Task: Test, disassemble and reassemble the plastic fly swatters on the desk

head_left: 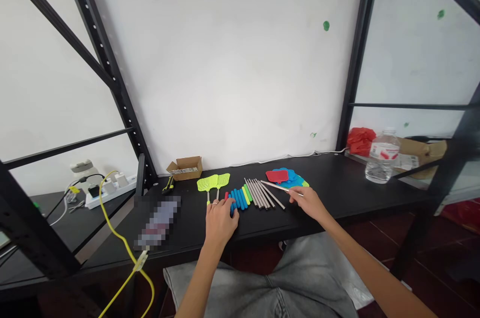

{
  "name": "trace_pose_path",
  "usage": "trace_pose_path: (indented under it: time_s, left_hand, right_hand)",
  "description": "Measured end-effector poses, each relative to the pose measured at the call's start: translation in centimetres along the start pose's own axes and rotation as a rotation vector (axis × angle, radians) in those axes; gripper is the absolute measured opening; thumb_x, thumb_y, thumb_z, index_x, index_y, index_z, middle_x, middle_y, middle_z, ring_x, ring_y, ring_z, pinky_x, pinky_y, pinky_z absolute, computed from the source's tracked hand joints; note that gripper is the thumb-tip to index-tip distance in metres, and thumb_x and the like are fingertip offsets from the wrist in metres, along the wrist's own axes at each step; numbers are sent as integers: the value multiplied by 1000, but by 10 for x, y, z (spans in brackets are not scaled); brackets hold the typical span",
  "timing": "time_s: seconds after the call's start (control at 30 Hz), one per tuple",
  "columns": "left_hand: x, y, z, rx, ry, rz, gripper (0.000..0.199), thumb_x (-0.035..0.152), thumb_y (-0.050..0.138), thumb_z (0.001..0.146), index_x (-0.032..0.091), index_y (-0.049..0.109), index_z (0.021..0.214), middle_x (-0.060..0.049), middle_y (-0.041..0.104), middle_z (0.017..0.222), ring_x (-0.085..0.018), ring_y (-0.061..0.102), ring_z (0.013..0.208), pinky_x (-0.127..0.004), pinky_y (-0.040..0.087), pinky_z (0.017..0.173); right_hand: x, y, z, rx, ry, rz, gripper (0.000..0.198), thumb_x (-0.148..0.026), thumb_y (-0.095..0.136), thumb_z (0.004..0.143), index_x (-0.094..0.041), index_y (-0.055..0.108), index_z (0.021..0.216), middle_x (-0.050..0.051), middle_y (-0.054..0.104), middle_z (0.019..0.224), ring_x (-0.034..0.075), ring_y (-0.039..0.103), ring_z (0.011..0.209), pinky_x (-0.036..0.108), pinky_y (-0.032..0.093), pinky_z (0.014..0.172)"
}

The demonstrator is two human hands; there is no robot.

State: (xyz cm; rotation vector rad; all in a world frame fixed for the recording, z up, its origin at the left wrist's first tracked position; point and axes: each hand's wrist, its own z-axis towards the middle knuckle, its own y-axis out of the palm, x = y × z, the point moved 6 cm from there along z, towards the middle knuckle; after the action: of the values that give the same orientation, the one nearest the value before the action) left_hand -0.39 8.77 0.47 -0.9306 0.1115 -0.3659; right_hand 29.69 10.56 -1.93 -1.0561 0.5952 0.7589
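A row of short coloured tubes lies on the black tabletop: a red tube [226,195], several blue tubes [240,199], then yellow and green ones. At its left end my left hand [220,220] is closed, thumb and index finger around a blue tube [232,206]. Several thin metal rods [260,194] are laid out beside the tubes. My right hand [308,203] pinches one more metal rod [275,186] by its right end, its other end pointing left over the rods. Two yellow-green fly swatters [207,183] lie beyond my left hand. Behind the rods are a red swatter head [277,176] and blue swatter heads [296,180].
An open cardboard box [186,168] and a yellow-black cutter [168,185] sit at the back left. A blurred-out phone-like object [158,223] with a yellow cable [120,238] lies nearer. Shelf posts [362,53] frame both sides; a water bottle [382,155] stands right.
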Motion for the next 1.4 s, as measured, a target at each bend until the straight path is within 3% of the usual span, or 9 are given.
trace_pose_path:
  time_s: [0.13, 0.27, 0.57, 0.7, 0.9, 1.0, 1.13, 1.3, 1.4]
  left_hand:
    - [1, 0, 0, -2, -16, 10, 26, 17, 53, 80, 23, 66, 102, -4, 68, 79, -25, 58, 83, -35, 35, 76]
    - [-1, -4, 0, 28, -41, -3, 32, 17, 50, 81, 22, 64, 109, -5, 68, 82, -25, 59, 85, -35, 36, 77]
    - [-5, -7, 1, 97, -8, -125, 41, 19, 38, 93, 19, 51, 132, -10, 64, 109, -25, 57, 103, -36, 42, 84]
    - [-2, -7, 1, 68, 45, -163, 39, 16, 32, 96, 19, 56, 127, -9, 61, 102, -23, 59, 93, -35, 43, 77]
    - [7, -12, -1, 73, 114, -134, 31, 16, 34, 96, 20, 59, 112, -9, 58, 104, -23, 56, 92, -35, 42, 76]
    - [12, -14, -2, 57, 161, -121, 26, 17, 35, 95, 20, 58, 109, -9, 58, 103, -24, 55, 93, -36, 41, 77]
    - [16, -14, -3, 50, 191, -110, 23, 16, 38, 93, 20, 57, 107, -8, 58, 101, -25, 54, 95, -36, 40, 77]
    - [16, -14, -3, 60, 200, -104, 20, 16, 43, 91, 22, 57, 103, -8, 59, 102, -26, 54, 97, -37, 41, 79]
    - [17, -13, -3, 64, 217, -116, 18, 16, 43, 91, 22, 57, 102, -7, 60, 104, -26, 54, 100, -37, 41, 82]
  right_hand:
    - [12, 1, 4, 37, 76, 298, 36, -49, 44, 88, -18, 63, 87, 2, 67, 61, 14, 50, 46, 26, 38, 49]
    - [21, 3, 7, 58, 173, 582, 32, -51, 51, 81, -19, 57, 85, 1, 64, 58, 13, 49, 44, 23, 32, 43]
    - [22, -15, 3, 168, 252, 947, 27, -43, 66, 74, -18, 67, 81, 4, 62, 76, 14, 55, 59, 25, 39, 47]
    - [18, -21, 1, 152, 185, 1012, 26, -41, 69, 76, -21, 69, 91, 3, 58, 76, 16, 53, 64, 28, 44, 53]
    - [16, -15, 1, 128, 150, 1066, 23, -30, 78, 70, -19, 69, 88, -5, 39, 58, 12, 38, 54, 26, 36, 51]
    - [12, -15, 0, 95, 140, 1035, 22, -35, 70, 75, -19, 69, 90, -2, 47, 63, 13, 43, 57, 27, 37, 53]
    - [4, -15, -2, 18, 125, 964, 35, -45, 48, 82, -18, 67, 91, 6, 58, 74, 18, 50, 61, 31, 38, 53]
    - [-4, -7, -5, 18, 119, 1003, 17, -35, 64, 75, -23, 57, 85, -4, 47, 58, 12, 40, 48, 26, 28, 46]
    - [-19, 9, -11, -90, 98, 984, 19, -38, 65, 76, -22, 59, 84, -1, 54, 64, 13, 45, 52, 25, 28, 46]
